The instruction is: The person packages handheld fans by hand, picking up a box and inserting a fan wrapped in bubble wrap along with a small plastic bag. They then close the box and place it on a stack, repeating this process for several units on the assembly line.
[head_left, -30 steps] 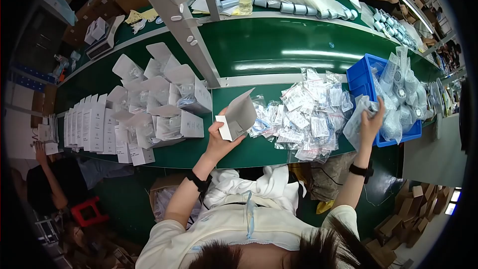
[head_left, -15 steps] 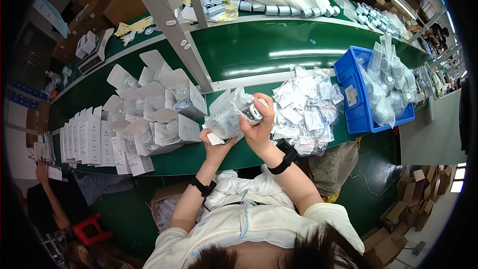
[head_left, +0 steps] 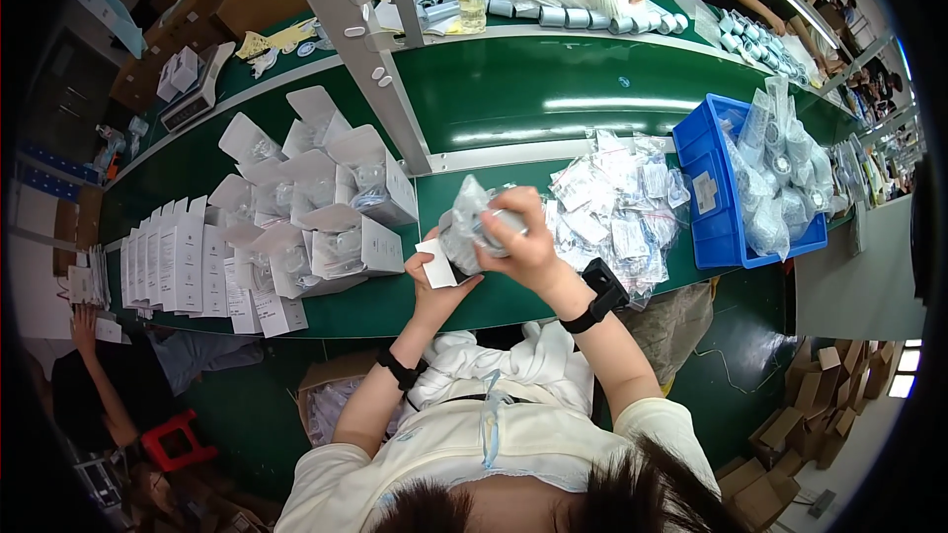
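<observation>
Clerk: Largest entry?

Operator: From my remote seat I list one worktop (head_left: 504, 304), smooth, green. Next, one blue plastic bin (head_left: 711, 232), rigid, at the right end, probably set there for the right arm's easy reach; bubble-wrapped pieces (head_left: 780, 168) rise above its rim.

Clerk: Cartons?

Operator: One cluster of open white cartons (head_left: 385, 252), left side, thin card, flaps raised; packed close, I judge, so that they prop one another upright. One heap of flat clear packets (head_left: 617, 207), right of centre, glossy, loosely overlapping.

Clerk: Hands?

Operator: Right hand (head_left: 528, 247): fingers curled around one bubble-wrapped item (head_left: 464, 227), crinkled, translucent. Left hand (head_left: 439, 298): closed about one small white carton (head_left: 435, 265), square-edged, tilted. I find both items together above the worktop, between cluster and heap.

Clerk: Why tilted?

Operator: Likely to turn its mouth toward the wrapped piece. How far inside that sits, I cannot tell.
</observation>
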Action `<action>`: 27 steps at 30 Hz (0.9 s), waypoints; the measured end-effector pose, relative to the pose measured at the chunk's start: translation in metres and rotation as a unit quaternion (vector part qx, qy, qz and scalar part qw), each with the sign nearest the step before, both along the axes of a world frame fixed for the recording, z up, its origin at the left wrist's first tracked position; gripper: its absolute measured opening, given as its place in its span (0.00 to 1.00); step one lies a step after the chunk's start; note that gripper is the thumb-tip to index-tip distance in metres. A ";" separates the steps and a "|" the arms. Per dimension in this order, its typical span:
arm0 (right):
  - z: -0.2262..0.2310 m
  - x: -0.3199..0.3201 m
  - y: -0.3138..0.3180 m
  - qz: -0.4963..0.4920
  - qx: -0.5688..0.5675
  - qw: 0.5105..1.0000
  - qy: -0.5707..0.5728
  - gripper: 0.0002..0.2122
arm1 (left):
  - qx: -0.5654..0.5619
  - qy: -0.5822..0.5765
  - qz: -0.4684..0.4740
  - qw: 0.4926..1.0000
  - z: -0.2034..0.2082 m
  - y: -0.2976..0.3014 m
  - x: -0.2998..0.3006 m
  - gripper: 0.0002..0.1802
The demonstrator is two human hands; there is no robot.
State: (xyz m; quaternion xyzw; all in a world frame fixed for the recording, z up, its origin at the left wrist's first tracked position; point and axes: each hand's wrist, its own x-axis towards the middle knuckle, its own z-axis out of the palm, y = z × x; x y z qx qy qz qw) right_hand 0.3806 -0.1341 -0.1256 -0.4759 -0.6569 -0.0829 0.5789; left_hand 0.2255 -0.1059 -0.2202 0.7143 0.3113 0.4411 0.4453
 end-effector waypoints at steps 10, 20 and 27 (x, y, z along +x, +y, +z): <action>-0.004 -0.028 -0.019 -0.035 -0.231 0.966 -0.111 0.18 | -0.050 0.018 0.090 0.995 0.000 0.014 -0.014 0.44; -0.127 0.148 -0.001 -0.482 -0.389 0.775 -0.128 0.15 | 0.028 0.119 -0.023 0.992 0.060 0.007 -0.031 0.34; -0.117 0.155 -0.018 -0.285 -0.381 0.870 -0.130 0.08 | 0.074 0.279 -0.052 0.956 0.082 0.012 -0.024 0.20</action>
